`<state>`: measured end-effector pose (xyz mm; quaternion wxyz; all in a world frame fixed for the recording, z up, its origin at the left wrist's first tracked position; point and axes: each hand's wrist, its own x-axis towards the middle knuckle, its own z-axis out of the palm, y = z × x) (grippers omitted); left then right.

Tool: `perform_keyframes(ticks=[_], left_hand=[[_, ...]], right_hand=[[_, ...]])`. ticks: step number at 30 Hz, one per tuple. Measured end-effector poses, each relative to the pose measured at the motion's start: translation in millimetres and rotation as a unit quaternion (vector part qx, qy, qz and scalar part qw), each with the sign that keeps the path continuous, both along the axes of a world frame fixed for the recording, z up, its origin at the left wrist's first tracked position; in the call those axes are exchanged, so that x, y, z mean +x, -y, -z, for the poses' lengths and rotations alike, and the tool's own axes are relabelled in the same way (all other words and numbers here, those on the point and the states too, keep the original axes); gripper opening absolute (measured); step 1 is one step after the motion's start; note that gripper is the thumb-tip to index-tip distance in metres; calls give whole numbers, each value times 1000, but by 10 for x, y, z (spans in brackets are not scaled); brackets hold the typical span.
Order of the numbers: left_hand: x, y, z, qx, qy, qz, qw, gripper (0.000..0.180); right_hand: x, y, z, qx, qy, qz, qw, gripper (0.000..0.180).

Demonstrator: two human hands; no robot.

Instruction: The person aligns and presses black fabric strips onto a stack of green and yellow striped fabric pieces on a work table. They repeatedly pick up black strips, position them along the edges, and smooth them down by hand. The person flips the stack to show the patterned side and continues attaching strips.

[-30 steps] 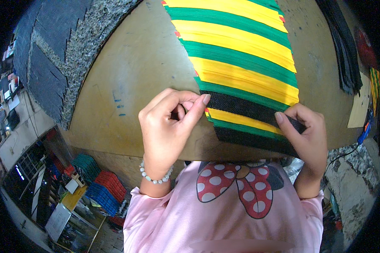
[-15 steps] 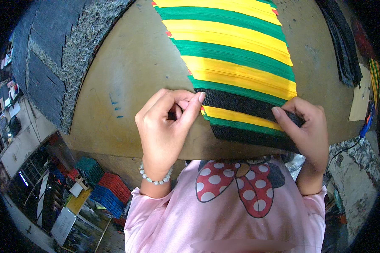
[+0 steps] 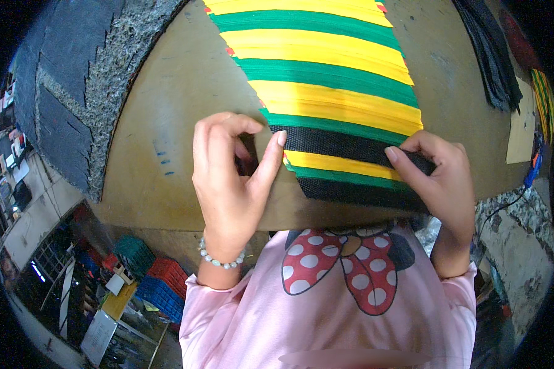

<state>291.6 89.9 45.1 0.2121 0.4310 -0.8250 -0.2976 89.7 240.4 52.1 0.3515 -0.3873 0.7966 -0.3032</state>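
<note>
L hand [image 3: 221, 175] by black strap [image 3: 332, 142] at 9 o'clock, fingers parted; R hand [image 3: 450, 178] pinches it at 3 o'clock. Prob. best kept flat, parallel w/ stripes [image 3: 345, 101].

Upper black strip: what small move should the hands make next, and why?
Probably close the left hand on the left end of the upper black strip: its thumb and index finger stand apart there, while the right hand holds the strip toward the right.
</note>
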Motion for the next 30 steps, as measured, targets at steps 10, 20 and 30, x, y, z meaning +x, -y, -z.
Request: perform_keyframes(ticks=[10, 20, 30], left_hand=[[29, 373, 80, -136, 59, 396, 906, 38], [9, 374, 96, -124, 58, 396, 908, 40], [0, 380, 73, -95, 59, 393, 913, 41]], right_hand=[[16, 22, 4, 27, -4, -2, 1000, 25], [51, 11, 46, -18, -28, -9, 999, 23], [11, 15, 62, 0, 10, -9, 1000, 25]])
